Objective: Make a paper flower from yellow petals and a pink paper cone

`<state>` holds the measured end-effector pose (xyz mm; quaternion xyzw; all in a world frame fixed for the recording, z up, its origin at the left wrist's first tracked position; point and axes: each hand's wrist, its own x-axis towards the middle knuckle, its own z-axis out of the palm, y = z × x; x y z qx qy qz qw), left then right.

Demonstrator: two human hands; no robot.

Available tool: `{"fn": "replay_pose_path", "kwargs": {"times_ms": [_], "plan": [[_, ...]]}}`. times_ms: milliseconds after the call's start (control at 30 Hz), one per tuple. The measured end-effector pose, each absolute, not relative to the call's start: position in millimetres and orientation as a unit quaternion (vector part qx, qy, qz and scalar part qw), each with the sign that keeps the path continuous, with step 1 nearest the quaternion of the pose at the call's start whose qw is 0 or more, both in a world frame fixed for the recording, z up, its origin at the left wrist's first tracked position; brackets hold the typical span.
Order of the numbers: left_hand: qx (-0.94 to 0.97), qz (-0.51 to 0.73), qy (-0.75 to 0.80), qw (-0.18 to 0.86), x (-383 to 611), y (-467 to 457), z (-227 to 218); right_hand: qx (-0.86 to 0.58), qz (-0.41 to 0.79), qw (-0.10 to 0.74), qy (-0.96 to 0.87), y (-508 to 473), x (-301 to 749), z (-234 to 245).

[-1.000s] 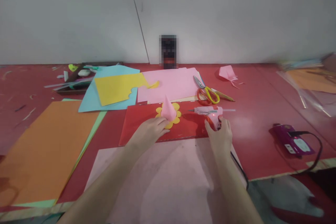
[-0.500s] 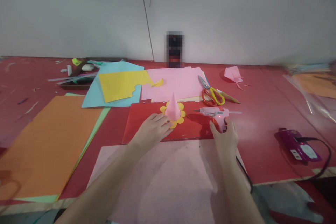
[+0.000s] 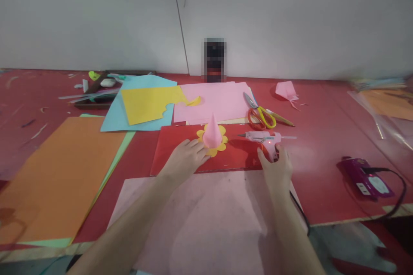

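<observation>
A pink paper cone (image 3: pixel 212 133) stands point-up in the middle of a yellow flower-shaped paper (image 3: pixel 222 147). The flower rests on a red board (image 3: pixel 180 137). My left hand (image 3: pixel 186 157) is at its lower left edge, fingers and thumb closed on the petals, which they partly cover. My right hand (image 3: pixel 276 169) is around the handle of a pink glue gun (image 3: pixel 263 136), thumb on the near left side and fingers on the right. The gun's nozzle points left, toward the flower, and a glue stick sticks out of its back. A small red light glows on it.
Behind lie scissors (image 3: pixel 260 111), a pencil (image 3: pixel 282 119), pink sheets (image 3: pixel 213 99), a cut yellow sheet (image 3: pixel 145 105) and a blue sheet (image 3: pixel 112 122). Orange paper (image 3: pixel 64 172) lies left, near a dark tray (image 3: pixel 93 105). A purple power box (image 3: pixel 366 178) with a cord sits right.
</observation>
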<state>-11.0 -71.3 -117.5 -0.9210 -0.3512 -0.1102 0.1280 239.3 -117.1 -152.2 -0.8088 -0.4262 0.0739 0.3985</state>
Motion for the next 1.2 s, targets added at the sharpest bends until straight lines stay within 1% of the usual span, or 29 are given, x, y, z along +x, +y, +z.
{"fn": "replay_pose_path", "kwargs": {"times_ms": [367, 567, 867, 1200], "plan": [[-0.916, -0.110, -0.373, 0.100, -10, -72, -117, -0.810, 0.078, 0.397, -0.424, -117, 239, -151], [-0.916, -0.164, -0.359, 0.075, 5, -83, -119, -0.808, 0.078, 0.404, -0.422, -117, 239, -150], [-0.914, -0.084, -0.393, 0.051, 21, -94, -122, -0.809, 0.077, 0.398, -0.425, -117, 238, -147], [-0.906, -0.105, -0.406, 0.059, 17, -90, -128, -0.807, 0.091, 0.403, -0.422, -118, 236, -146]]}}
